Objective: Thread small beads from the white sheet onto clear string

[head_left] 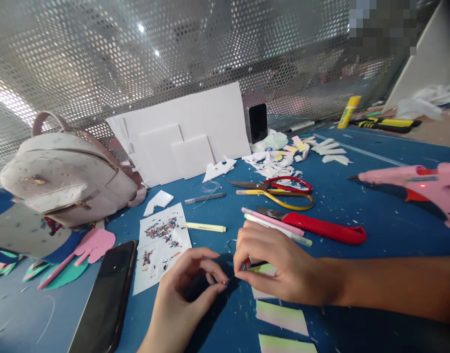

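And here we are, right above the counter (335, 196), with two hands nearly fingertip to fingertip. The left hand (175, 294) has thumb and finger drawn to a narrow pinch, and there at the tips sits a tiny bead (226, 283), or something very like one. Just beside it, the right hand (280, 264) is pinched tight too, apparently on a fine thread (231, 278) that crosses the small gap between them (it's so thin I can barely follow it from here!). What else lies within the right hand's curled fingers, I can't tell.

How would it handle? The thread looks next to weightless, limp or slightly springy, and likely slick; my money's on a grip close to its end, where a short length should stay straight. The bead must be light and hard, smooth enough to shoot away if squeezed off-centre. Take it by its sides, I'd say, with the very tips, leaving any hole clear.

Look past the left hand: loose beads (162, 229) lie heaped on a white paper (144, 282), and they'd surely roll or scatter at a nudge. That sheet looks light and easily shifted; best taken by a bare corner, gently, and kept level.
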A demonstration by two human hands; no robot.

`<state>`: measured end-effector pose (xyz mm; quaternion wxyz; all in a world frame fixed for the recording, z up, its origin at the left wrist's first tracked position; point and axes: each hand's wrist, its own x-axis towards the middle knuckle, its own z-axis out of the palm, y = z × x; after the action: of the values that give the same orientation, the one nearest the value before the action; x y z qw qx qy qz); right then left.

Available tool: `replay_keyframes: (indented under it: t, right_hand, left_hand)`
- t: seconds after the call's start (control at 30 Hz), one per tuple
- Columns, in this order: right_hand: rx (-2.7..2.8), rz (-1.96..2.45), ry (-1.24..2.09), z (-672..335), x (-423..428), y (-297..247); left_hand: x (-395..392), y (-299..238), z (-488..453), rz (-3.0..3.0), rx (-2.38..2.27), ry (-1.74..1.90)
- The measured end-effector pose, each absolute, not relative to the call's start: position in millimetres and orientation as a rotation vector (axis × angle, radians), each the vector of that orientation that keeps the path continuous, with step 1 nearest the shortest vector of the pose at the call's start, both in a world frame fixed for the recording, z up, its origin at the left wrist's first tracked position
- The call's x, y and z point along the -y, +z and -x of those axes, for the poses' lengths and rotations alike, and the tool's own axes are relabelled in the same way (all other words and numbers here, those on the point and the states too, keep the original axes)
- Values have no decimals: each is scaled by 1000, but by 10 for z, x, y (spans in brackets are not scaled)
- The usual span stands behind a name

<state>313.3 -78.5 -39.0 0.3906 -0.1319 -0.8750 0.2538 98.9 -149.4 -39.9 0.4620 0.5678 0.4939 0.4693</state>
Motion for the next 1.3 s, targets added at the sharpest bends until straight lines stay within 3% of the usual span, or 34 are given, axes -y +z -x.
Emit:
replay_keyframes:
  t: [1.3]
  right_hand:
    - [2181,296,638,-3121,795,-387]
  left_hand:
    - [1412,-487,-902,-1335,-1019,1119]
